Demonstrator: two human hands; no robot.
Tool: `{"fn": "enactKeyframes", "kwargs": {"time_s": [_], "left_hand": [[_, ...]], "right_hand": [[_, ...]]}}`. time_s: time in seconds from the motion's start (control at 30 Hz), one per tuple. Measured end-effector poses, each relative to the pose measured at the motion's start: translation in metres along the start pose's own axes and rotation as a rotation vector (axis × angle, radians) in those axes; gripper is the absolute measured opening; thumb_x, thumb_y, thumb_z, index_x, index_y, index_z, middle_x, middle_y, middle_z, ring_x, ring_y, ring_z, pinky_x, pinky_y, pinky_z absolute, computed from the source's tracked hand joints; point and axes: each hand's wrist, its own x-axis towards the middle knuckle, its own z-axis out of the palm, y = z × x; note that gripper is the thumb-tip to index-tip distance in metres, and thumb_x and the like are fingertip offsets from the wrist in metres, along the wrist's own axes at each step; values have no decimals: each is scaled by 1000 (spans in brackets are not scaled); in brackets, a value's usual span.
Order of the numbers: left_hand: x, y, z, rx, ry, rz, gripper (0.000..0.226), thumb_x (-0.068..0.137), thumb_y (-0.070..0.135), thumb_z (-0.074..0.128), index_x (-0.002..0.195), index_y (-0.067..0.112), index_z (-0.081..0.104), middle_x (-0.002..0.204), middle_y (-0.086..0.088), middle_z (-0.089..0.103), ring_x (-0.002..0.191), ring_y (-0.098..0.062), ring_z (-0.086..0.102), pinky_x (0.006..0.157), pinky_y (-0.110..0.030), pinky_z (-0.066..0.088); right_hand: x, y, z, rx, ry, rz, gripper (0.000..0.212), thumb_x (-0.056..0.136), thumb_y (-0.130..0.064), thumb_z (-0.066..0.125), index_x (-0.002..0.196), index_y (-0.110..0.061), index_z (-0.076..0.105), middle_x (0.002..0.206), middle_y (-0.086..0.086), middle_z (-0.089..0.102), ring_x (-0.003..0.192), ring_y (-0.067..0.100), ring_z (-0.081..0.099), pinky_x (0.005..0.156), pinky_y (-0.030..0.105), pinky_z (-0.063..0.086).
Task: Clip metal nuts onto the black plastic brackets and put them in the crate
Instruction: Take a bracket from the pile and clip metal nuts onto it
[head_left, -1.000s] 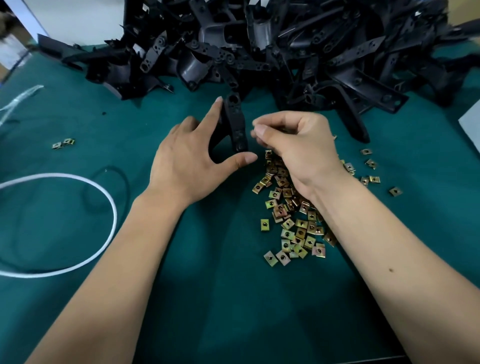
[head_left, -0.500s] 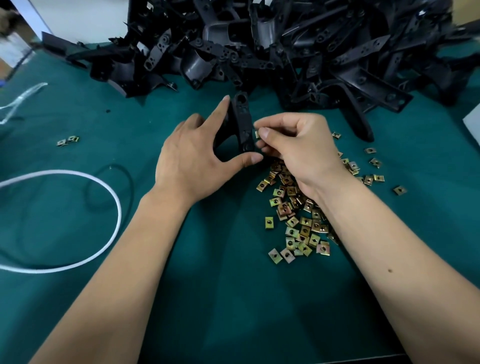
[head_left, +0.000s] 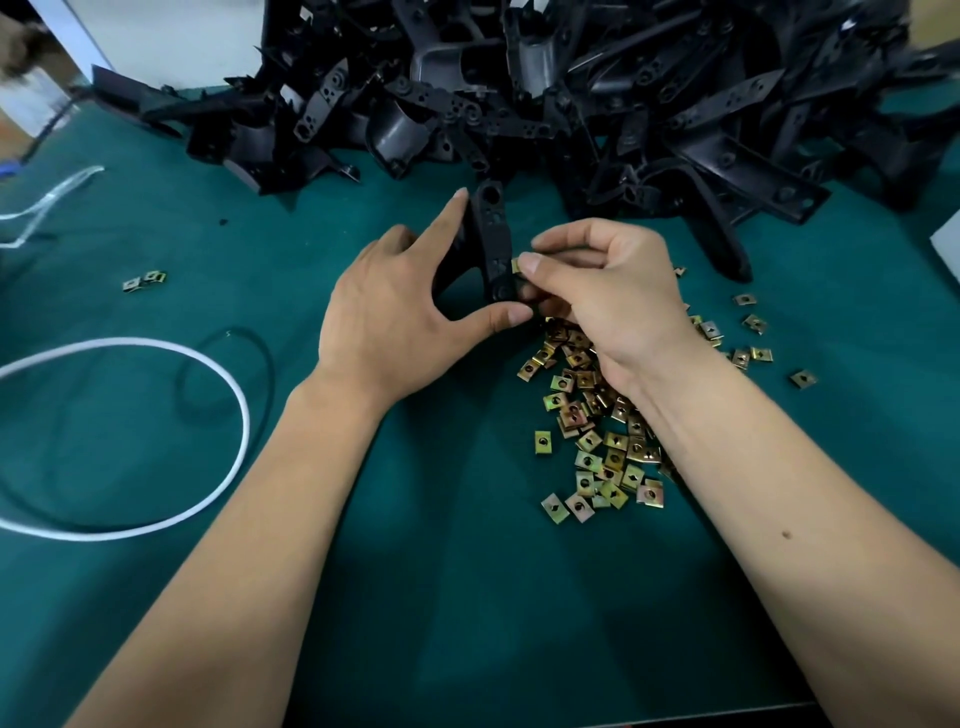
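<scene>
Nut going onto a bracket; no crate in sight.
Left hand is gripping bracket; right hand is pinching nut against it, pile behind awaiting.

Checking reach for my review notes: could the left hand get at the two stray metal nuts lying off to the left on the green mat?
Probably not yet: the left hand grips the black bracket. The two stray nuts lie on open mat with nothing between, so once freed it likely could.

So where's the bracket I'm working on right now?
In the head view it stands mid-table: the black bracket is held by the left hand, just in front of the bracket pile, with the right hand pinching a nut against its right edge.
</scene>
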Motion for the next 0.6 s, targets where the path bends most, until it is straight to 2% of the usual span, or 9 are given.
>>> {"fn": "enactKeyframes", "kwargs": {"time_s": [0.27,0.33,0.47,0.6], "left_hand": [[0,3,-3,-50,5,-14,112,65,97,48,160,42,25,89,1,50,80,-18,51,70,-32,43],[0,6,-4,-101,4,-10,113,65,96,52,160,42,26,90,1,51,81,-16,51,70,-31,42],[-1,13,-1,-134,4,1,113,64,91,61,160,40,28,88,1,49,79,-16,51,66,-30,39],[0,16,-1,-117,45,-6,114,66,92,59,161,38,27,90,-1,51,80,-17,51,67,-33,44]], "right_hand": [[1,-1,-3,-13,-16,9,17,84,-2,81,97,-5,71,72,0,74,63,12,69,56,18,49],[2,-3,-4,16,-39,22,17,84,-2,81,97,-6,71,73,2,73,63,13,67,59,17,48],[1,-4,-3,8,-68,15,16,85,-1,80,95,-8,70,73,2,71,59,13,63,64,22,52],[2,-7,-5,7,-86,-5,15,86,-4,81,95,-9,70,71,-1,71,60,13,63,67,25,54]]}}
